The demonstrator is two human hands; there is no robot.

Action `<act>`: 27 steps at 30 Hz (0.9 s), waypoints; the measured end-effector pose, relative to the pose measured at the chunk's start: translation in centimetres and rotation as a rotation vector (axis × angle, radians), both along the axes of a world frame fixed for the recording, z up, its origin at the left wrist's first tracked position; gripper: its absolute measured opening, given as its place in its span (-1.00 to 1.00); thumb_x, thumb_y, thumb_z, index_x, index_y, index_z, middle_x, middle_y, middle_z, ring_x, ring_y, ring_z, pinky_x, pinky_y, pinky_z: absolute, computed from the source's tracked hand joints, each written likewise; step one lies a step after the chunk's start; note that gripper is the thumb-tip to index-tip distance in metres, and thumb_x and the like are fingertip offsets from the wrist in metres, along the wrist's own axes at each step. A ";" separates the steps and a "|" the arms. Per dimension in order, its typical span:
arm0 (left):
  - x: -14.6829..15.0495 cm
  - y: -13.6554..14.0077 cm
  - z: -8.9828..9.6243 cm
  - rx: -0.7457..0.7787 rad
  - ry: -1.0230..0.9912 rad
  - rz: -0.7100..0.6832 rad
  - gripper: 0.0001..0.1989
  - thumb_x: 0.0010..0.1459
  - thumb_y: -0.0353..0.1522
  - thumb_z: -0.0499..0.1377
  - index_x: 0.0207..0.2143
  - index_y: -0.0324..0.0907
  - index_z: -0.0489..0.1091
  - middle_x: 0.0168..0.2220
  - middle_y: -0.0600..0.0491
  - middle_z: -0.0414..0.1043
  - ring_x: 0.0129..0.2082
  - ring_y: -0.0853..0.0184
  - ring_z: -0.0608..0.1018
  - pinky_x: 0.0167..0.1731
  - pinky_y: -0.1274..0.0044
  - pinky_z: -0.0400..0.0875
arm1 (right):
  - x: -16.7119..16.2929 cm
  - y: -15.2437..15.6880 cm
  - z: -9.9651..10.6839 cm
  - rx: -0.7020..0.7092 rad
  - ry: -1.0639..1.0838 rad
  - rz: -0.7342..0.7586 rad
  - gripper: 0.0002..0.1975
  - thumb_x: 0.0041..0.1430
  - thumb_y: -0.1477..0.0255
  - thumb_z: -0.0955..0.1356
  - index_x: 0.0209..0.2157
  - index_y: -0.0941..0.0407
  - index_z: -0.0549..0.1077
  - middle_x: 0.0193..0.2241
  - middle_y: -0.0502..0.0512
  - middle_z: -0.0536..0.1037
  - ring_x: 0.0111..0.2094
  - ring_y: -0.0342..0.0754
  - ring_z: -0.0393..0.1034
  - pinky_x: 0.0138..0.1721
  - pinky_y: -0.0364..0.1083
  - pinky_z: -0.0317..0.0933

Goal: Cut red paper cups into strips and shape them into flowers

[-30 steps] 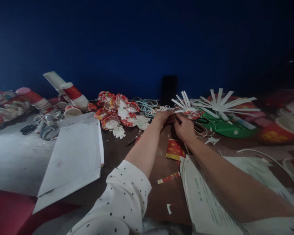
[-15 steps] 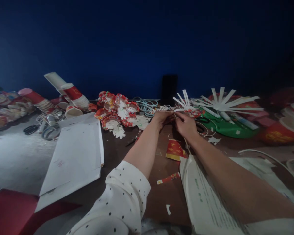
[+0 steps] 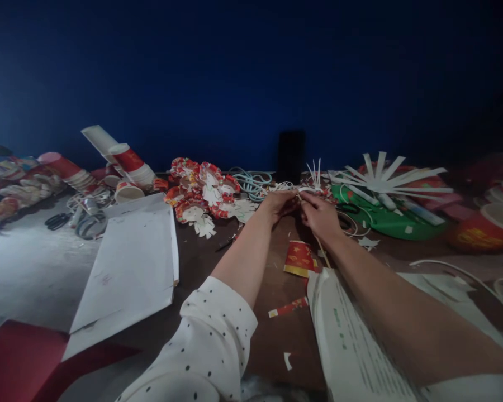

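Note:
My left hand (image 3: pixel 279 205) and my right hand (image 3: pixel 318 215) meet over the far part of the brown table, fingers pinched close together. A thin tan stick (image 3: pixel 322 251) runs out below my right hand toward a white paper bag (image 3: pixel 352 340) with printed text. Its upper end shows between my fingertips. Just behind my right fingers, a small piece with thin white paper strips (image 3: pixel 316 176) stands up; I cannot tell whether the fingers touch it. What my left fingertips grip is mostly hidden. Below my hands lies a red and gold paper scrap (image 3: pixel 299 258).
Red and white paper figures (image 3: pixel 205 192) lie left of my hands. A white board (image 3: pixel 128 268) and stacked paper cups (image 3: pixel 132 164) are farther left. To the right, a strip-cut white paper cup (image 3: pixel 383 181) rests on a green sheet (image 3: pixel 385 223), near a red cup (image 3: pixel 490 226).
The thin white strips behind my right hand have turned and now point more upright and closer together. My hands stay almost in place. The whole view has shifted slightly.

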State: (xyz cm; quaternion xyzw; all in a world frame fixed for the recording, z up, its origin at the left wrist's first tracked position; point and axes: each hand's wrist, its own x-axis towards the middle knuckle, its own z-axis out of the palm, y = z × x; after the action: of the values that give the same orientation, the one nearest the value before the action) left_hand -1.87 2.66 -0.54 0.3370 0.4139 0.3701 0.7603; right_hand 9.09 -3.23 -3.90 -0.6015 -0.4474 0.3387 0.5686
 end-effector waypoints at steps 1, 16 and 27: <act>0.1 0.0 0.0 0.001 0.006 -0.003 -0.80 0.21 -0.52 0.16 -0.49 -0.26 0.41 -0.59 0.14 0.38 -0.58 0.54 0.42 -0.39 0.65 0.39 | 0.2 -0.1 -0.1 0.022 -0.123 -0.012 -0.54 0.09 0.31 0.34 0.01 0.15 0.57 -0.61 0.01 0.48 -0.57 -0.05 0.35 -0.49 -0.05 0.32; 1.4 0.9 -1.2 0.031 0.112 0.062 -0.82 0.13 -0.52 0.20 -0.52 -0.22 0.34 -0.57 0.13 0.33 -0.55 0.49 0.40 -0.42 0.63 0.34 | 0.2 0.0 -0.6 0.163 -0.466 -0.060 -0.56 0.13 0.40 0.27 0.02 0.16 0.55 -0.02 0.25 0.60 0.04 0.17 0.45 0.11 0.17 0.27; 1.2 0.6 -0.5 0.014 0.065 0.095 -0.82 0.10 -0.56 0.23 -0.54 -0.26 0.36 -0.63 0.16 0.34 -0.63 0.54 0.38 -0.57 0.70 0.30 | -0.4 0.0 -0.1 -0.022 -0.006 -0.004 -0.49 0.07 0.32 0.31 0.06 0.11 0.53 -0.65 -0.06 0.39 -0.65 -0.09 0.24 -0.56 -0.07 0.23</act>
State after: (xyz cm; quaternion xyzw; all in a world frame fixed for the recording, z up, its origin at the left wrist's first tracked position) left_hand -0.63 3.22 -1.09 0.3341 0.4513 0.3975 0.7257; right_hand 8.67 -3.20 -4.01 -0.6097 -0.4444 0.3407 0.5610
